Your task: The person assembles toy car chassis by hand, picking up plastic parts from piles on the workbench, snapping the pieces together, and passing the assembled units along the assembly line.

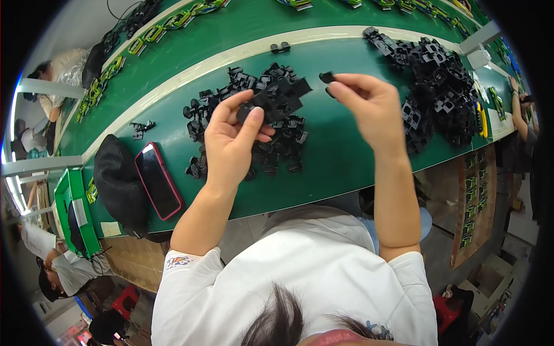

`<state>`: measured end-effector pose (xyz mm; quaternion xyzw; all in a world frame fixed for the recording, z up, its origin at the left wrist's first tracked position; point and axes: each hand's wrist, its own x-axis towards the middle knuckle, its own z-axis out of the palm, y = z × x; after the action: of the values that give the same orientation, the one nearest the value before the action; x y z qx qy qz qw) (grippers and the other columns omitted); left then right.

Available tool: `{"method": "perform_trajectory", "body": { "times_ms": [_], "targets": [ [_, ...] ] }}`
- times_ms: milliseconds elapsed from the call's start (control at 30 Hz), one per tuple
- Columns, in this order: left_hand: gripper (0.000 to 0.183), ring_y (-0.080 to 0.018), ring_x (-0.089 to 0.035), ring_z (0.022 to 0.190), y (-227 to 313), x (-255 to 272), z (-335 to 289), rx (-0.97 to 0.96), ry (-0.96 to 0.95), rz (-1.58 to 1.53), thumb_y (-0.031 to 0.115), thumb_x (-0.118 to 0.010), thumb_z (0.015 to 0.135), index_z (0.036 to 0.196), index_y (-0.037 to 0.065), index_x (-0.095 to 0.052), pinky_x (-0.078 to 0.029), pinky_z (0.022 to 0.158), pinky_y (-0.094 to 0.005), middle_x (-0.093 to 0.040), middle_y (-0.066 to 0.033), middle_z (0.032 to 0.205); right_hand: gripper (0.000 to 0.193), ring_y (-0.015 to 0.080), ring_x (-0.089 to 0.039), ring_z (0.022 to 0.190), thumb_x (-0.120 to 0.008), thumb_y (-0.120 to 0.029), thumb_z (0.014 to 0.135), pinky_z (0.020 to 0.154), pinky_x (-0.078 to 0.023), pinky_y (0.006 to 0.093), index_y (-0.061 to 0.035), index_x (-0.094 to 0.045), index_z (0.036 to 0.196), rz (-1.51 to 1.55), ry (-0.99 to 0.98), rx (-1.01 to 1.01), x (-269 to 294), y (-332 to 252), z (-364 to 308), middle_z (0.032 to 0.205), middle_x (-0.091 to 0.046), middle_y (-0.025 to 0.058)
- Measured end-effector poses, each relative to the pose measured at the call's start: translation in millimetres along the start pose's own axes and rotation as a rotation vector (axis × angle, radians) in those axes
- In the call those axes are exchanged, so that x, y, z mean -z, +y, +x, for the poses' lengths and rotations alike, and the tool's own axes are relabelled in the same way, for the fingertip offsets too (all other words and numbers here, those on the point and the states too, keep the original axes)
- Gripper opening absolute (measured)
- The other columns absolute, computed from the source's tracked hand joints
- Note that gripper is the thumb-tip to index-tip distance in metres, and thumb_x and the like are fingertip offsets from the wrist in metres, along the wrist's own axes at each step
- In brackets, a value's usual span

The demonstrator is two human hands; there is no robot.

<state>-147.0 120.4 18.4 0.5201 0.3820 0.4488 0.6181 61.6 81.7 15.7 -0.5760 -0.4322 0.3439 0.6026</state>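
My left hand is closed round a black plastic part with square, plate-like ends, held above a pile of small black plastic parts. Between the thumb and fingers of my right hand is a small black piece, raised over the green tabletop and apart from the left hand's part. Its exact shape is too small to make out. To the right of that hand lies a larger heap of black plastic parts, some with square openings.
A phone with a red edge and a black mesh cap lie at the left. Green-and-black parts line the far strip beyond a pale rail. A green bin stands far left; other people sit at both sides.
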Motion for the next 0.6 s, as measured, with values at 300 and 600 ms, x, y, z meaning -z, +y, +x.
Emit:
{"method": "perform_trajectory", "body": {
  "times_ms": [300, 600],
  "targets": [
    [0.032, -0.0132, -0.061, 0.071, -5, -8, -10, 0.011, -0.134, 0.020, 0.005, -0.059, 0.085, 0.115, -0.004, -0.049, -0.051, 0.061, -0.0231, -0.059, -0.0099, 0.090, 0.015, 0.0077, -0.054, 0.059, -0.070, -0.011, 0.075, 0.055, -0.042, 0.0199, 0.0008, -0.065, 0.083, 0.006, -0.131, -0.135, -21, -24, -28, 0.066, -0.063, 0.0044],
    [0.033, -0.0124, -0.060, 0.072, -4, -7, -13, 0.048, -0.184, -0.023, 0.005, -0.060, 0.085, 0.115, -0.004, -0.050, -0.051, 0.061, -0.0227, -0.058, -0.0100, 0.092, 0.028, 0.0091, -0.055, 0.080, -0.074, -0.012, 0.071, 0.060, -0.044, 0.0218, 0.0005, -0.063, 0.093, -0.377, -0.002, 0.213, -18, -10, -30, 0.096, -0.055, 0.0068]
  ]
}}
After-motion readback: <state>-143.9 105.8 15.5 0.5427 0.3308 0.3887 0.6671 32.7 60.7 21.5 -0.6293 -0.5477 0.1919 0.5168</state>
